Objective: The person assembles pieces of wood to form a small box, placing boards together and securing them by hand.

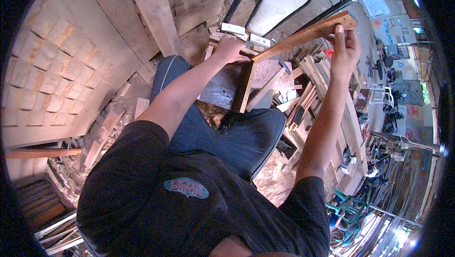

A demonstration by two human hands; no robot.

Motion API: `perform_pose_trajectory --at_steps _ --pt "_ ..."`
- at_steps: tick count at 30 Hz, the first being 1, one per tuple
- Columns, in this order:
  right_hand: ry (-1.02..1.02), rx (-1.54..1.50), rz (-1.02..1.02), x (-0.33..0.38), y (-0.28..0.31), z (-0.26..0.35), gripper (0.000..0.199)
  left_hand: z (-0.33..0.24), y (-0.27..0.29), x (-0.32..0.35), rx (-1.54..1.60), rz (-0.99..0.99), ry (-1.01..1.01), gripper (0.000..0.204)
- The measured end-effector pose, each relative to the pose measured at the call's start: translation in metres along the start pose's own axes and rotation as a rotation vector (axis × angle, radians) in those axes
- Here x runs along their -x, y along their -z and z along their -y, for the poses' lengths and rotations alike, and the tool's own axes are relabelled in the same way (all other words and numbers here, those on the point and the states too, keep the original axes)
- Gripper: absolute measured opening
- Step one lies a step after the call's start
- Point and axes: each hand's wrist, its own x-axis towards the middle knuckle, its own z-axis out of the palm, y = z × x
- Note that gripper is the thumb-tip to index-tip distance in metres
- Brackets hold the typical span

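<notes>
A long brown wooden board (pixel 303 34) slants up to the right in front of me. My right hand (pixel 346 48) pinches its raised far end between thumb and fingers. The board's lower end meets a narrow wooden strip (pixel 249 86) at a corner; whether they are joined I cannot tell. Beside that corner, my left hand (pixel 231 49) is closed on wood, with its fingertips partly hidden. A dark panel (pixel 222 84) lies below, close to my knees. To its right is a pale speckled board (pixel 272 74) with a hammer-like tool (pixel 285 67) on it.
Stacked wood offcuts (pixel 303 98) crowd the right side. A tall pale plank (pixel 156 18) leans at the upper left, near large panels faced with wooden blocks (pixel 52 67). A black-framed chair (pixel 279 1) stands ahead. Wood scraps and shavings (pixel 275 171) litter the ground.
</notes>
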Motion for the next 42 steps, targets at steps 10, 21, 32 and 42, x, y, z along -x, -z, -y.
perform_pose_trajectory --at_steps 10,21,32,42 --pt "-0.034 -0.019 0.083 0.010 -0.007 -0.004 0.024 0.008 -0.012 -0.004 0.013 -0.048 -0.016 0.059" --pt "-0.054 -0.034 0.169 0.012 -0.005 -0.009 0.020 0.008 -0.017 -0.004 -0.008 -0.084 -0.023 0.044" --pt "-0.071 -0.047 0.197 0.011 -0.007 -0.005 0.020 0.007 -0.013 -0.009 0.047 -0.057 -0.134 0.030" --pt "0.236 -0.117 0.220 0.005 -0.002 -0.013 0.026 0.005 -0.018 -0.020 0.000 0.063 -0.211 0.035"
